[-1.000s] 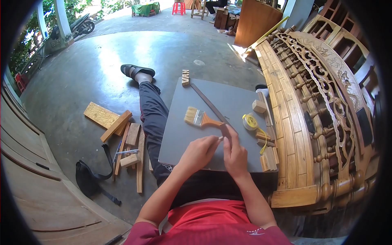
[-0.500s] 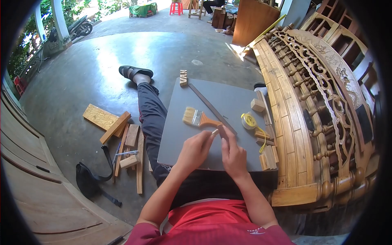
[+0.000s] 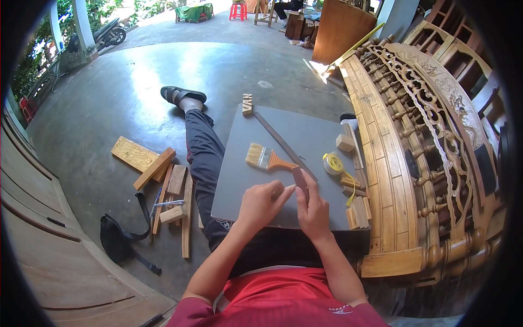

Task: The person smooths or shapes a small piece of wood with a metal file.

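Note:
My right hand (image 3: 312,210) is closed around a small dark brown wooden piece (image 3: 299,179), held upright over the grey board (image 3: 239,180) on my lap. My left hand (image 3: 262,203) is closed in a pinch, its fingertips close to my right thumb; whatever they hold is too small to make out. Just beyond my hands lies a paintbrush (image 3: 278,162) with pale bristles and an orange-brown handle. Past it, a long dark strip (image 3: 275,136) lies diagonally. A carved wooden block (image 3: 247,104) with the letters VAN stands at the board's far edge.
On the board's right side are a yellow tape measure (image 3: 333,163), a wooden block (image 3: 344,143) and several wood offcuts (image 3: 358,212). A carved wooden bench (image 3: 389,180) stands at right. Wood pieces (image 3: 177,180) and a black bag (image 3: 117,240) lie on the floor at left.
My left fingertips have drawn down from the top of the dark brown piece toward my right thumb. More of that piece shows now. The camera view has shifted slightly.

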A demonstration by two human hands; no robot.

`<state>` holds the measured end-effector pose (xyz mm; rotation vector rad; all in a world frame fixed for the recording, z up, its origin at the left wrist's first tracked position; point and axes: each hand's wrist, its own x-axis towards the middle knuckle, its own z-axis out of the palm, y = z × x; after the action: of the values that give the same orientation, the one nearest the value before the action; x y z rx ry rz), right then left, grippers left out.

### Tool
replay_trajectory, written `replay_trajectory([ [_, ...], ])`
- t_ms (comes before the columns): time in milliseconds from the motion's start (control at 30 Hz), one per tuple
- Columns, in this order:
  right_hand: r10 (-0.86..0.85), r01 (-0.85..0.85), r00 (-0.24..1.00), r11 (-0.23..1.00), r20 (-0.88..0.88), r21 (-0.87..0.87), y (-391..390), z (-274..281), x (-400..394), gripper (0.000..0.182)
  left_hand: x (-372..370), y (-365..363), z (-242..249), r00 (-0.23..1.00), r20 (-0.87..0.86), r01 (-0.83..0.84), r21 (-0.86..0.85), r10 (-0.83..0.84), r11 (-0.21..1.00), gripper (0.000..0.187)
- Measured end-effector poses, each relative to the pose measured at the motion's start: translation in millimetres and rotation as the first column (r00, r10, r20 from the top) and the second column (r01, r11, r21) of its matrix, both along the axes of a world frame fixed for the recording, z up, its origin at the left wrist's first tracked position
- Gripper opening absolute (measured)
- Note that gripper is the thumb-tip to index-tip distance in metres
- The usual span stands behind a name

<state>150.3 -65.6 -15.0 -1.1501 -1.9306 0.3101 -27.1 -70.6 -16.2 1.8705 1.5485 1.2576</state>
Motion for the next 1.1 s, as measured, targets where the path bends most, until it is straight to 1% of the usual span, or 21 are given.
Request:
replay_trajectory([
  [133, 0.014, -0.014, 1.0, 1.0, -0.025, 0.005, 0.1, 1.1, 0.5, 0.046, -0.4, -1.0, 1.5, 0.999, -0.041, -0.033, 0.028, 0.034, 0.999, 0.04],
  [233, 0.022, -0.023, 0.999, 1.0, -0.031, -0.02, -0.7, 0.5, 0.9, 0.046, -0.3, -1.0, 1.0, 1.0, -0.022, -0.02, 0.032, 0.021, 0.999, 0.039],
  [433, 0.035, -0.035, 0.999, 0.999, -0.032, -0.002, -0.1, 0.4, -0.1, 0.047, 1.3, 1.3, -0.7, 1.0, 0.014, -0.006, 0.049, 0.005, 0.999, 0.037],
  [533, 0.027, -0.027, 0.999, 1.0, -0.02, -0.007, 0.0, 0.5, -1.0, 0.047, 2.1, 2.2, -4.4, 1.0, 0.003, 0.016, 0.059, -0.016, 0.998, 0.035],
  [633, 0.014, -0.014, 0.999, 1.0, 0.048, 0.001, 2.1, -2.2, -0.3, 0.048, 1.8, 2.9, -7.3, 0.999, -0.034, 0.041, 0.066, -0.039, 0.997, 0.031],
  [733, 0.005, -0.006, 1.0, 1.0, 0.031, 0.028, 3.6, -2.4, -1.5, 0.048, 1.6, 3.0, -9.1, 0.996, -0.044, 0.079, 0.085, -0.075, 0.993, 0.026],
  [833, 0.01, -0.011, 0.998, 1.0, 0.067, 0.023, 2.8, -3.2, -0.7, 0.048, 0.9, 1.9, -6.3, 0.997, -0.013, 0.073, 0.063, -0.072, 0.995, 0.02],
  [933, -0.002, -0.001, 0.998, 0.999, 0.063, 0.04, 2.8, -2.1, -1.4, 0.048, 0.5, 1.3, -4.4, 0.992, 0.017, 0.124, 0.054, -0.125, 0.991, 0.02],
  [1033, -0.018, 0.016, 0.999, 0.998, 0.032, 0.061, 3.8, -3.0, -1.4, 0.048, 0.6, 1.3, -7.2, 0.981, -0.008, 0.195, 0.052, -0.195, 0.979, 0.02],
  [1100, -0.025, 0.022, 0.999, 0.998, 0.041, 0.065, 3.1, -2.1, -1.9, 0.048, -0.2, 1.1, -6.7, 0.975, 0.001, 0.22, 0.058, -0.22, 0.974, 0.02],
])
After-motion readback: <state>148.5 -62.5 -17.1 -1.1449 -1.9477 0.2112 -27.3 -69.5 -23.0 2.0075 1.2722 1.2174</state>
